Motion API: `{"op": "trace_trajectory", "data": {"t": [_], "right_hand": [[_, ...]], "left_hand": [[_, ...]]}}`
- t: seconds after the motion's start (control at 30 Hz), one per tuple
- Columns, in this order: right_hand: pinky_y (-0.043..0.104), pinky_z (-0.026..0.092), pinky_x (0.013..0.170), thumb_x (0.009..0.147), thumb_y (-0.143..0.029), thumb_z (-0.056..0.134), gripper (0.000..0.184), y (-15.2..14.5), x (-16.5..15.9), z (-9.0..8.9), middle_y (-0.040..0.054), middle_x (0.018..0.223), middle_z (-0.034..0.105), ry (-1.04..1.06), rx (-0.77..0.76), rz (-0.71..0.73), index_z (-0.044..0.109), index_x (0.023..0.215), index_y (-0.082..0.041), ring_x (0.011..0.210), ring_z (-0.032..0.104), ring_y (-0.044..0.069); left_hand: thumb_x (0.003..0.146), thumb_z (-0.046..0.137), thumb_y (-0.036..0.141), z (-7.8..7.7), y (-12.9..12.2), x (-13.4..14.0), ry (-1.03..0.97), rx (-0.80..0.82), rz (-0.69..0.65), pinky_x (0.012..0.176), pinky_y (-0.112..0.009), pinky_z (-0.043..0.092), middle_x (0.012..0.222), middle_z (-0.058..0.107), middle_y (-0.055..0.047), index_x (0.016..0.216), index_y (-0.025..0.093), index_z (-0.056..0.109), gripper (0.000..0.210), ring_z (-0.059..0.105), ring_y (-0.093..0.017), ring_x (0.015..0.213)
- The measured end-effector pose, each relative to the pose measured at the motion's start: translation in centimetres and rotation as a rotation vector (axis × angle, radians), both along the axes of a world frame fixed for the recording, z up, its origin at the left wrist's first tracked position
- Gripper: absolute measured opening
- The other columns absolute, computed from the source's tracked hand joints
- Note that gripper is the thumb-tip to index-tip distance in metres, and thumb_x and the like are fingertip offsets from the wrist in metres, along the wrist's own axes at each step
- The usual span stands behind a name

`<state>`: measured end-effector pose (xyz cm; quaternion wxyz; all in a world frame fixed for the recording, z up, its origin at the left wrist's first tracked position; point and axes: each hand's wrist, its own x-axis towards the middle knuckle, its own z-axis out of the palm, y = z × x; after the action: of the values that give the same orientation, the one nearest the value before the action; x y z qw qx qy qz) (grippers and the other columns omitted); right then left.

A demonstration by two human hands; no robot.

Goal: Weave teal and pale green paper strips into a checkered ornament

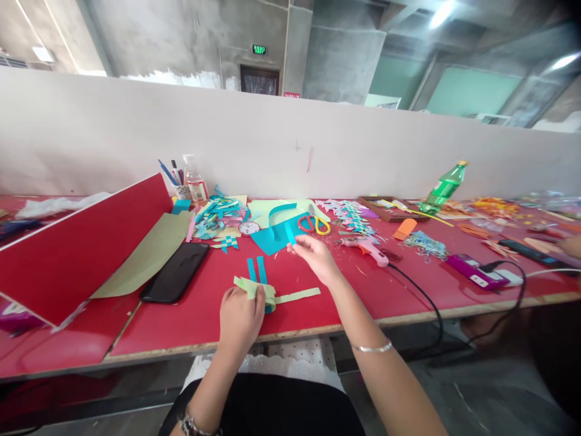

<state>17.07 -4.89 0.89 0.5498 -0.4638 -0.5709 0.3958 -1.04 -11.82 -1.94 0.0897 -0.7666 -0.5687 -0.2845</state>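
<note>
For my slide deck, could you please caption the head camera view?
The left hand holds pale-green and blue paper strips while the right hand pinches another blue strip near scissors.

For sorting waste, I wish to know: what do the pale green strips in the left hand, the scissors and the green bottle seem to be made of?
Pale green strips: probably matte paper, thin, bent, without shine. Scissors: likely plastic handles, smooth red and yellow; greyish blades, probably metal. Green bottle: probably plastic, translucent and glossy, though glass is possible.

Phone (176, 272) left of paper strips (262, 270), glue gun (371, 250) right
</note>
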Motion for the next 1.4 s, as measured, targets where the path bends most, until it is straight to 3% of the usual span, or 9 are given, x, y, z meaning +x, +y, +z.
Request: {"op": "trace_trajectory", "data": {"t": [0.13, 0.3, 0.47, 0.63, 1.13, 1.4], "right_hand": [[0.033, 0.048, 0.076, 0.076, -0.035, 0.049, 0.018, -3.6, -0.8, -1.1, 0.006, 0.085, 0.065, -0.03, -0.009, 0.094, 0.051, 0.081, -0.018, 0.082, 0.062, 0.018], [0.032, 0.046, 0.076, 0.086, -0.031, 0.031, 0.018, -6.5, -1.4, -2.3, 0.005, 0.091, 0.063, -0.248, 0.082, 0.022, 0.046, 0.09, -0.021, 0.081, 0.059, 0.015], [0.03, 0.04, 0.085, 0.084, -0.026, 0.039, 0.015, -8.4, -1.7, -2.2, 0.008, 0.107, 0.05, -0.489, 0.237, -0.074, 0.053, 0.085, -0.02, 0.101, 0.049, 0.017], [0.024, 0.044, 0.071, 0.084, -0.018, 0.039, 0.015, -10.1, -2.1, -2.1, 0.003, 0.084, 0.058, -0.586, 0.174, 0.062, 0.054, 0.083, -0.021, 0.079, 0.055, 0.013], [0.027, 0.045, 0.078, 0.078, -0.01, 0.045, 0.024, -11.3, -2.1, -3.7, 0.0013, 0.096, 0.063, -0.701, 0.293, 0.078, 0.062, 0.087, -0.025, 0.088, 0.057, 0.015], [0.029, 0.043, 0.081, 0.077, -0.009, 0.045, 0.024, -11.7, -2.3, -3.5, 0.0021, 0.098, 0.062, -0.735, 0.341, 0.072, 0.06, 0.089, -0.024, 0.093, 0.055, 0.015]], "left_hand": [[0.086, 0.028, 0.024, 0.0, -0.1, 0.0, -0.002, -0.005, 0.007, 0.064, -0.032, 0.041, 0.054, 0.058, -0.005, 0.06, 0.016, 0.052, 0.036, 0.058, -0.019, 0.059], [0.086, 0.029, 0.024, 0.0, -0.1, 0.0, -0.01, -0.021, -0.003, 0.064, -0.032, 0.041, 0.054, 0.058, -0.004, 0.061, 0.016, 0.052, 0.036, 0.058, -0.019, 0.061], [0.086, 0.028, 0.024, 0.0, -0.1, 0.0, -0.029, -0.036, 0.001, 0.063, -0.032, 0.041, 0.056, 0.059, -0.005, 0.062, 0.015, 0.053, 0.036, 0.057, -0.018, 0.059], [0.086, 0.027, 0.024, 0.2, -0.1, 0.1, -0.02, -0.035, -0.006, 0.063, -0.032, 0.041, 0.055, 0.058, -0.005, 0.062, 0.014, 0.053, 0.037, 0.056, -0.018, 0.056], [0.086, 0.029, 0.026, 0.2, -0.2, 0.1, -0.023, -0.055, 0.006, 0.061, -0.031, 0.038, 0.054, 0.058, -0.005, 0.061, 0.014, 0.055, 0.038, 0.056, -0.019, 0.058], [0.076, 0.044, 0.048, 1.4, -1.0, -0.1, -0.073, -0.187, -0.125, 0.069, -0.031, 0.04, 0.071, 0.062, -0.004, 0.076, 0.02, 0.062, 0.033, 0.057, -0.02, 0.075]]}}
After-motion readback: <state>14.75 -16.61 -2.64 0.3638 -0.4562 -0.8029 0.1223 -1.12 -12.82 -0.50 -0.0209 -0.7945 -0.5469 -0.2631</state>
